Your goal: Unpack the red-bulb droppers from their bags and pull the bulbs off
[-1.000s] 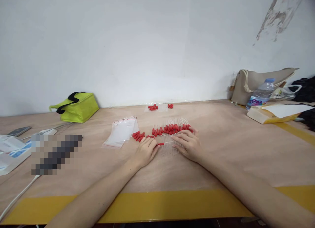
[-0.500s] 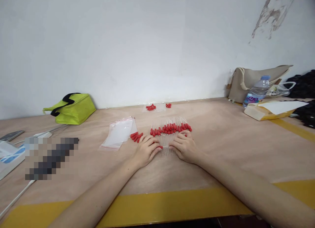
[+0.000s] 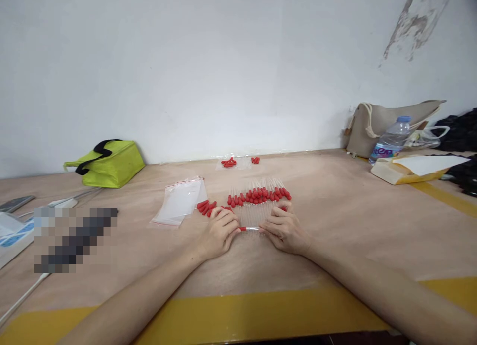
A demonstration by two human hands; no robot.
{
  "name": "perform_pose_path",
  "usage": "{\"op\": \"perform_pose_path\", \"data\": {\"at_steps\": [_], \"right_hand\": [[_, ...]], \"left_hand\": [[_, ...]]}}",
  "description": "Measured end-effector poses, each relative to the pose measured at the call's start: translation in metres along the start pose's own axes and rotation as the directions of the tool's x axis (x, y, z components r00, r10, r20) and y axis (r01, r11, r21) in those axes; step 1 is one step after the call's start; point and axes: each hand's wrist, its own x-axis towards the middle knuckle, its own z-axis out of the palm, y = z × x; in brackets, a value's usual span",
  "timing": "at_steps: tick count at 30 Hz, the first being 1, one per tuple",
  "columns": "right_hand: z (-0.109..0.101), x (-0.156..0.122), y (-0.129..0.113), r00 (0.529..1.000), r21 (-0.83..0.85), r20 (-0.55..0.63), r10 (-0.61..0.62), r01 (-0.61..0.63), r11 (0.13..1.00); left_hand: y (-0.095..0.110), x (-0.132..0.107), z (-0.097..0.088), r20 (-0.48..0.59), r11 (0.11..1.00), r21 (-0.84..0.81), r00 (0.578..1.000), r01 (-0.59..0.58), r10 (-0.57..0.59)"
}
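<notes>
My left hand (image 3: 220, 231) is closed, pinching a red rubber bulb (image 3: 243, 228). From that bulb a clear dropper tube (image 3: 252, 228) runs level to my right hand (image 3: 285, 230), whose closed fingers grip its other end. Bulb and tube meet end to end; how deep the tube sits in the bulb cannot be made out. Just beyond the hands lies a row of bare clear tubes (image 3: 251, 215). Behind it is a row of droppers with red bulbs (image 3: 257, 195), their tips toward the wall. Loose red bulbs (image 3: 206, 207) lie by my left hand.
Clear zip bags (image 3: 181, 201) lie left of the bulbs. More red bulbs (image 3: 228, 162) lie near the wall. A lime bag (image 3: 114, 163) and a power strip (image 3: 18, 238) are at left. A water bottle (image 3: 391, 138), a beige bag (image 3: 363, 131) and an open box (image 3: 417, 168) are at right.
Both hands have come slightly nearer to me, with the right also shifting right. More of the clear tube and the bare tubes now shows between them.
</notes>
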Motion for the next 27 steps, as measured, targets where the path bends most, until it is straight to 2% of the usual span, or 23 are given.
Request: {"op": "perform_pose_path", "data": {"at_steps": [2, 5, 7, 9, 11, 13, 17, 22, 24, 27], "right_hand": [[-0.002, -0.003, 0.004, 1.000, 0.006, -0.010, 0.010, -0.010, 1.000], [-0.007, -0.009, 0.011, 0.994, -0.005, -0.045, 0.100, -0.101, 0.995], [-0.009, -0.012, 0.014, 0.986, -0.005, -0.057, 0.155, -0.155, 0.988], [-0.008, -0.011, 0.015, 0.987, 0.018, -0.048, 0.156, -0.156, 0.988], [-0.005, -0.010, 0.013, 0.986, 0.033, -0.060, 0.157, -0.155, 0.987], [-0.003, -0.008, 0.011, 0.976, 0.035, -0.106, 0.191, -0.188, 0.981], [-0.002, -0.003, 0.007, 0.949, 0.075, -0.179, 0.258, -0.248, 0.966], [-0.002, 0.011, 0.005, 0.943, 0.065, -0.152, 0.296, -0.290, 0.955], [0.003, 0.018, 0.005, 0.956, 0.027, -0.139, 0.257, -0.256, 0.966], [0.016, 0.027, 0.001, 0.977, -0.039, -0.115, 0.177, -0.183, 0.982]], "left_hand": [[-0.003, -0.003, -0.002, 0.002, 1.000, 0.000, 1.000, 0.006, -0.006], [-0.010, -0.012, -0.006, -0.095, 0.997, 0.016, 0.993, 0.075, -0.073], [-0.013, -0.017, -0.006, -0.134, 0.997, 0.002, 0.988, 0.078, -0.077], [-0.015, -0.020, -0.005, -0.131, 0.997, -0.039, 0.989, 0.060, -0.065], [-0.016, -0.019, -0.004, -0.153, 0.994, -0.066, 0.983, 0.093, -0.102], [-0.021, -0.016, -0.004, -0.206, 0.981, -0.059, 0.959, 0.187, -0.195], [-0.044, -0.015, -0.008, -0.323, 0.924, -0.030, 0.871, 0.381, -0.370], [-0.072, -0.021, -0.014, -0.351, 0.826, -0.060, 0.763, 0.560, -0.543], [-0.076, -0.022, -0.014, -0.326, 0.808, -0.022, 0.760, 0.588, -0.562], [-0.077, -0.023, -0.013, -0.294, 0.816, 0.021, 0.784, 0.577, -0.547]]}}
